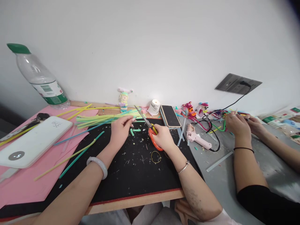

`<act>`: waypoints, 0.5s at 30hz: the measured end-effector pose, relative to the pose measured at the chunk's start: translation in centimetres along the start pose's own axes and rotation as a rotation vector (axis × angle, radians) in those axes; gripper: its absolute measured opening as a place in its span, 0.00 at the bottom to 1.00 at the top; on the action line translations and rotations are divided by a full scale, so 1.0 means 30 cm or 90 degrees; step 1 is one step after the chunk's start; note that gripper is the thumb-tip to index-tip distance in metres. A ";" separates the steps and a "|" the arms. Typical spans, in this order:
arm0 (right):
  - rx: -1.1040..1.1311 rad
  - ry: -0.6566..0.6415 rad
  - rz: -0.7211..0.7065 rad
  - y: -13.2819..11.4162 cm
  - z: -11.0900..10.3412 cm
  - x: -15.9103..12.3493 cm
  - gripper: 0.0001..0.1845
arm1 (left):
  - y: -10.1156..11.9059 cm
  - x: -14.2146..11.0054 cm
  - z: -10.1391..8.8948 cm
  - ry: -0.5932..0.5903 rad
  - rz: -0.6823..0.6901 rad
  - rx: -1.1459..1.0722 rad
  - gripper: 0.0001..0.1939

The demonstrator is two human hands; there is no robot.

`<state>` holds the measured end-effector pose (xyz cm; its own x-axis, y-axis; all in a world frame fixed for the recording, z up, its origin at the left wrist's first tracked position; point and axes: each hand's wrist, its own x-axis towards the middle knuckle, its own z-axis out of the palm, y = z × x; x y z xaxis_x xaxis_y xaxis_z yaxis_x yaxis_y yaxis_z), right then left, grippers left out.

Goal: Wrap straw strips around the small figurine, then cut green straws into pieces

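My right hand (164,137) is wrapped round a pair of scissors (153,141) with orange handles, the blades pointing up and left toward the wall. Close by on the left, my left hand (120,129) has its thumb and fingers pinched together; whatever sits between the fingertips is too small to make out. Beneath those fingertips lie short cut green pieces (136,130) on the black mat (131,178). A bundle of pale green and yellow pipe cleaners (98,121) lies behind my left hand.
A white power bank (39,137) rests on pink sheets at left, near a bottle (44,78). Behind stand a fuzzy figure (123,100), a paper cup (154,107) and a phone (171,116). A pink glue gun (199,139) lies between me and another person's hands (241,126).
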<state>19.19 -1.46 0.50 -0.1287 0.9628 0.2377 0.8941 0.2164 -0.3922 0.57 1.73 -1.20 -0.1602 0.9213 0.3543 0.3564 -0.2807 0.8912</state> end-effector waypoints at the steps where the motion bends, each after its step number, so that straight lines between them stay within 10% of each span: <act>1: 0.001 0.009 0.009 0.004 0.000 0.001 0.15 | -0.005 0.002 0.000 0.003 -0.005 0.000 0.11; 15: -0.070 0.057 0.114 0.030 -0.007 0.011 0.11 | -0.017 0.014 -0.007 -0.262 0.193 0.176 0.11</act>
<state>20.05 -0.96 0.40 0.0700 0.9650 0.2527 0.9411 0.0201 -0.3374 0.12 2.21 -1.44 0.3378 0.8553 0.3929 0.5663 -0.5181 0.6409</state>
